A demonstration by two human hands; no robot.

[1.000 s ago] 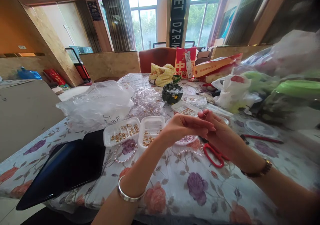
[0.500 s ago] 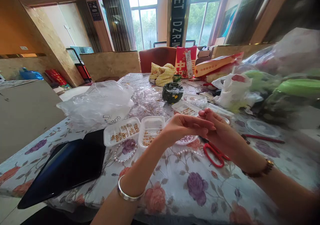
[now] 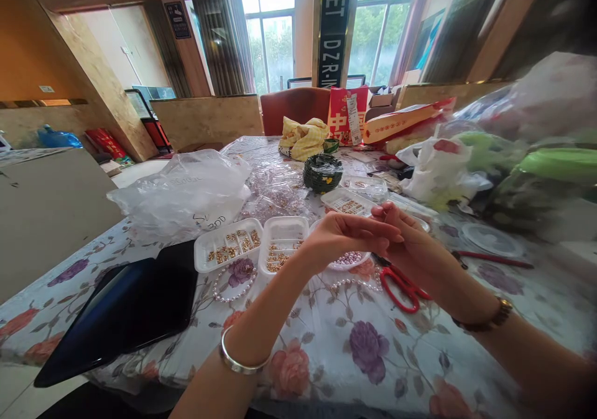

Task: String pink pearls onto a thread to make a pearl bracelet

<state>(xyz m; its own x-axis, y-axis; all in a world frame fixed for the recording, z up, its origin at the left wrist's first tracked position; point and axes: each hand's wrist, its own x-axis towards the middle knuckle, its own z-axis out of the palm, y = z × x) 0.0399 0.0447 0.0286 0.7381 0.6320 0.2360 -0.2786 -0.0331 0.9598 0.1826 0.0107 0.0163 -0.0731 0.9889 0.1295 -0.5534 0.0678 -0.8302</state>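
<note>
My left hand (image 3: 347, 235) and my right hand (image 3: 410, 235) meet above the table, fingertips pinched close together. Whatever they hold is too small to make out. Beneath my left hand a round white container (image 3: 345, 258) of pinkish-purple beads partly shows. A strand of pearl beads (image 3: 357, 282) lies just in front of it, and red-handled scissors (image 3: 403, 290) rest below my right hand. A pearl bead loop (image 3: 236, 291) lies farther left, by two white divided trays (image 3: 203, 260) (image 3: 285, 223) with gold beads. Behind my hands stands another tray (image 3: 347, 204) of small beads.
A black folder-like object (image 3: 135, 319) covers the left front of the flowered tablecloth (image 3: 321, 375). Behind it sits a large clear plastic bag (image 3: 186, 189). A dark green bowl-like object (image 3: 323, 173) stands mid-table. Bags (image 3: 438, 164) crowd the right, near a clear lid (image 3: 492, 237).
</note>
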